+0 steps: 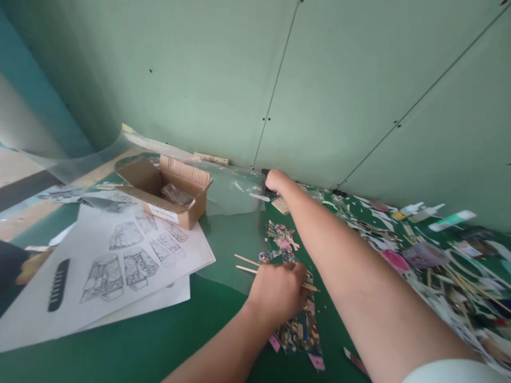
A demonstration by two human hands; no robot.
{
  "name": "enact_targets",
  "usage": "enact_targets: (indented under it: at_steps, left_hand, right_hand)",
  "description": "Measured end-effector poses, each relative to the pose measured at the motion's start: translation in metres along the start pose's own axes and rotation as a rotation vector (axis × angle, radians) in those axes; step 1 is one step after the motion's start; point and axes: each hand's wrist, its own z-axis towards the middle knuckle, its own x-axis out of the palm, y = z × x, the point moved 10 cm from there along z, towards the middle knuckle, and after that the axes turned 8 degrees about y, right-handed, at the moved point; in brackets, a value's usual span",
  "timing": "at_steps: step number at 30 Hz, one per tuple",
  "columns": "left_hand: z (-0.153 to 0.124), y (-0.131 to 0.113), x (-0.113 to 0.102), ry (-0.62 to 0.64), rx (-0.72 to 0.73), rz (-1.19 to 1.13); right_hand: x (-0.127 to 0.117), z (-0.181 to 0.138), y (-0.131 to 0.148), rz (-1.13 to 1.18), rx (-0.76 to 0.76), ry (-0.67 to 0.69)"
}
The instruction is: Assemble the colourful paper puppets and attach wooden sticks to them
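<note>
My left hand is closed around thin wooden sticks, whose ends stick out on both sides of the fist. Below and beyond it lies a figure-like piece covered in multicoloured mosaic bits, with pink patches at its edges; my left hand hides its middle. My right hand reaches far across the table to the foot of the wall. Its fingers are curled at a dark object, mostly hidden, so its kind is unclear. Just below that hand lies a small beige speckled piece.
An open cardboard box stands on printed pattern sheets, beside a clear plastic sheet. A black comb-like tool lies on the paper. Glue bottles, scraps and sticks crowd the right. A blurred hand shows far left.
</note>
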Motion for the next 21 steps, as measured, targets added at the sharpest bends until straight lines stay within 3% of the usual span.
enact_targets:
  at_steps: [9,21]
  left_hand:
    - [0.000,0.000,0.005,-0.007,0.010,-0.050]
    - [0.001,0.001,0.012,0.023,0.020,-0.136]
  right_hand:
    - [-0.014,0.023,-0.007,-0.061,0.049,-0.056]
    - [0.012,0.040,-0.020,0.002,0.241,0.005]
